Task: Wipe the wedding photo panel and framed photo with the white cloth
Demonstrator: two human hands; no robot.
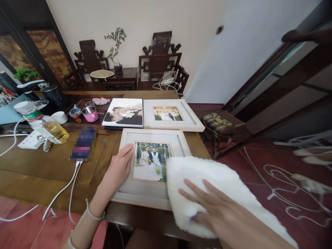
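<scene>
Picture frame (pixel 151 169) lying flat at worktop (pixel 52 166) edge, steadied by left hand (pixel 119 169), fingers spread flat. Right hand (pixel 220 211) open, pressing fluffy white cloth (pixel 207 176) over frame's right side; wiping seemingly underway, left part still uncovered.

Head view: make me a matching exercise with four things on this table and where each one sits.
Things:
1. white fluffy cloth
2. pink cup
3. phone
4. nearest photo frame

Places:
A. plugged into white cables, left of the frames
B. under the right hand, over the frame's right side
C. held flat at its left edge by the left hand
D. far side of the table, beside the frameless photo print

Pairs: 1-B, 2-D, 3-A, 4-C
</scene>
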